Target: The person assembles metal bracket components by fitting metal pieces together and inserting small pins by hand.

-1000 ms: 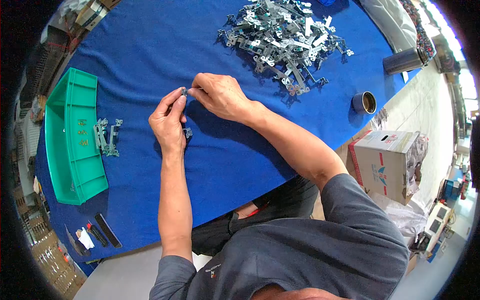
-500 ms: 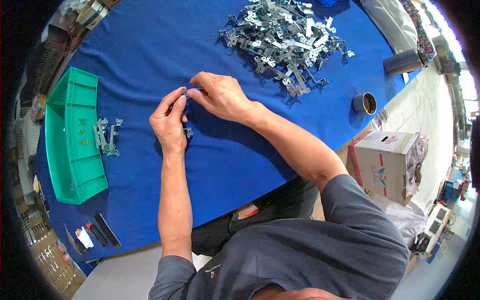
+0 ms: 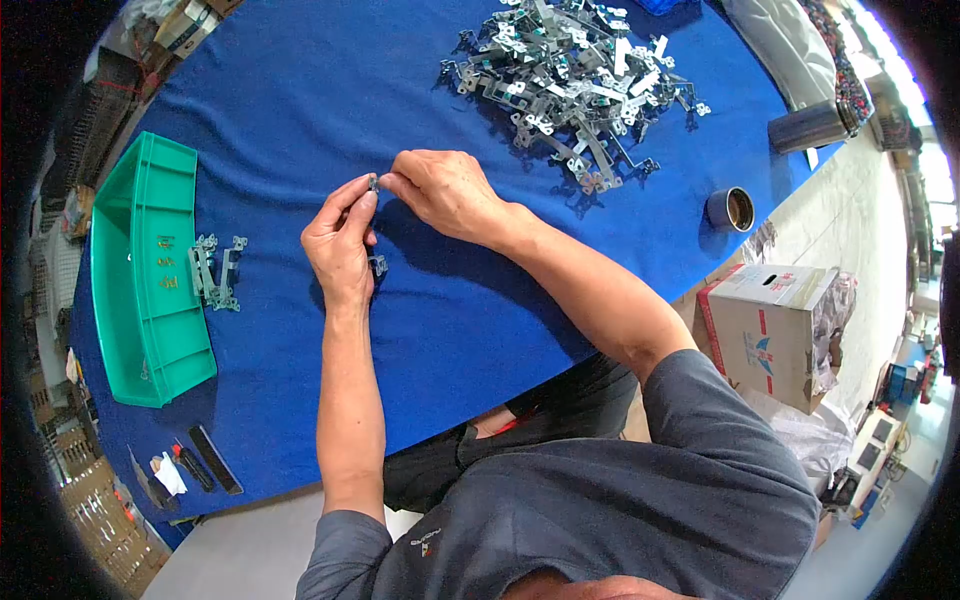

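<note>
My left hand (image 3: 340, 245) is closed on a metal bracket; one end (image 3: 374, 183) shows at the fingertips and another part (image 3: 378, 264) sticks out beside the wrist. Pinched fingers of my right hand (image 3: 440, 192) meet that upper end from the right. Anything small between the right fingertips is too hidden to make out. Left of my hands, several metal brackets (image 3: 212, 275) lie beside a green tray (image 3: 165, 350), which has small brass-coloured pieces (image 3: 166, 264) in it.
A large heap of metal brackets (image 3: 575, 85) lies at the back of the blue cloth (image 3: 300, 90). An open round tin (image 3: 731, 209) and a metal cylinder (image 3: 808, 126) are on the right. Dark-handled tools (image 3: 194, 468) lie front left. A cardboard box (image 3: 765, 325) stands beside the table.
The right index finger lifted a little off the thumb half a second ago and is now closed against it again. My left hand and the bracket have hardly moved.
</note>
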The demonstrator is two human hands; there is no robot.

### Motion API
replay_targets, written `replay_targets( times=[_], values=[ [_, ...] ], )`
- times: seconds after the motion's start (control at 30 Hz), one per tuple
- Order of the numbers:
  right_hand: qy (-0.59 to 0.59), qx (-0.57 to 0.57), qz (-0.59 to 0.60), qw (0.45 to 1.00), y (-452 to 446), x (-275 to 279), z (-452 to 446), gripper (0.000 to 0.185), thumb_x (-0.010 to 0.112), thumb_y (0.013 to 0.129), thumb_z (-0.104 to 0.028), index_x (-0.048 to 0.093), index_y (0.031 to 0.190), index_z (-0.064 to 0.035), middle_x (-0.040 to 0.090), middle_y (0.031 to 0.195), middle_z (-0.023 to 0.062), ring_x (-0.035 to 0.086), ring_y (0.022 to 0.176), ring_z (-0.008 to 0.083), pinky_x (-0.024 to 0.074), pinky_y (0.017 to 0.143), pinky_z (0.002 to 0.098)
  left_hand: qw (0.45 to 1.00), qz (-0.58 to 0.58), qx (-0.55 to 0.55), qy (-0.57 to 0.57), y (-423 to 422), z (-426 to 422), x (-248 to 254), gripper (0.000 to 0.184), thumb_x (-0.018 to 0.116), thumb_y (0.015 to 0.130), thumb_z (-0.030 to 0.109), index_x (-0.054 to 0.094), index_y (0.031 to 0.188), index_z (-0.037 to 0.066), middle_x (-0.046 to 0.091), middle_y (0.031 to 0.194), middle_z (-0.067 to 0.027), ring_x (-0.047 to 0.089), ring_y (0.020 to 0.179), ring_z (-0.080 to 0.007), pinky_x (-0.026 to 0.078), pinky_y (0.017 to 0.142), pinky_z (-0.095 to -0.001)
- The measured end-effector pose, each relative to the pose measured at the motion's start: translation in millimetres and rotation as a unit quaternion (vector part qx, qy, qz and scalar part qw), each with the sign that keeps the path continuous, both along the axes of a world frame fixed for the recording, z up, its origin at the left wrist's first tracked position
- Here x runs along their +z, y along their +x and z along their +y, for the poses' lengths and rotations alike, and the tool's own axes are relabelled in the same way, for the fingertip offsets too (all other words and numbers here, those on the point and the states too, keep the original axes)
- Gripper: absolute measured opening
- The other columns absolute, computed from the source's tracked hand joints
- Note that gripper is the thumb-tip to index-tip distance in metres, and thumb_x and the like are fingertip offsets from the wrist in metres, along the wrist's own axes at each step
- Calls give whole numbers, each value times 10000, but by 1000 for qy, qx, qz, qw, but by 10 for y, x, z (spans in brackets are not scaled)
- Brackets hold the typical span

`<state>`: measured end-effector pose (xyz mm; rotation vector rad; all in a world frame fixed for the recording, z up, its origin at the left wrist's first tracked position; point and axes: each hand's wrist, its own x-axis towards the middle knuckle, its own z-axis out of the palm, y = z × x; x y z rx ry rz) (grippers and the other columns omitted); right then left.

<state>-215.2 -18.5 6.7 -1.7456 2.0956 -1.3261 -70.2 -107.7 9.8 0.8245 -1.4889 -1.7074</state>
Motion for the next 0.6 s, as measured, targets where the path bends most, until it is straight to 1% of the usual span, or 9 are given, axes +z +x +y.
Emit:
replay_targets(
  times=[0.03, 0.07, 0.13, 0.27, 0.33, 0.47, 0.53, 0.6],
  values=[
    [27, -2, 24, 999, -5, 6, 0, 224, 627, 937, -220, 589, 869, -10, 649, 755, 161, 654, 710, 350, 492, 612, 450, 1000, 0, 0, 0, -1, 0, 2, 204, 708, 872, -17, 732, 1075, -4, 718, 945, -55, 533, 619, -29, 414, 489, -164],
    [27, -2, 25, 999, 5, 11, -5, 224, 627, 937, -220, 589, 869, -10, 649, 755, 161, 654, 710, 350, 492, 612, 450, 1000, -2, 2, 1, -4, 4, 6, 205, 708, 872, -16, 731, 1075, -3, 718, 949, -56, 532, 618, -28, 414, 489, -163],
    [-38, -11, -35, 999, 42, 26, -8, 229, 622, 941, -220, 590, 850, -12, 635, 733, 158, 639, 692, 359, 482, 605, 459, 1000, -5, 5, 2, -5, 8, 7, 205, 708, 872, -16, 731, 1076, -3, 719, 953, -57, 532, 618, -27, 414, 489, -163],
    [-34, -9, -37, 999, 31, 8, -5, 252, 612, 949, -230, 585, 828, -11, 629, 727, 161, 637, 692, 360, 482, 604, 457, 1000, 5, -1, 4, -1, 5, 8, 203, 697, 878, -21, 731, 1077, -3, 720, 967, -56, 535, 619, -26, 415, 489, -162],
    [14, -8, 16, 1000, 7, -8, -7, 239, 618, 941, -217, 588, 829, -8, 635, 742, 159, 642, 699, 360, 483, 608, 459, 1000, 2, -9, 0, 7, -4, 7, 203, 693, 880, -23, 730, 1079, -3, 721, 972, -54, 535, 619, -26, 415, 489, -161],
    [-5, -16, 5, 1000, 25, -10, -18, 236, 620, 939, -214, 587, 826, -9, 635, 748, 156, 640, 699, 357, 481, 605, 459, 1000, 3, -9, -3, 3, 0, 2, 215, 689, 881, -25, 726, 1091, -3, 720, 976, -54, 528, 611, -25, 414, 491, -161],
    [-18, -13, -57, 998, 47, 31, -2, 259, 598, 942, -253, 592, 811, -30, 655, 769, 174, 652, 743, 390, 496, 626, 510, 1000, 10, 0, 0, -1, 2, 13, 219, 690, 880, -24, 724, 1096, -3, 720, 976, -54, 523, 607, -25, 414, 491, -161],
    [-10, -8, -41, 999, 27, 16, -4, 253, 604, 938, -258, 593, 830, -29, 659, 777, 177, 654, 751, 393, 498, 631, 510, 1000, 9, -12, 6, 3, 2, 30, 228, 681, 873, -44, 725, 1094, -6, 721, 982, -58, 518, 600, -27, 414, 496, -163]
  ],
)
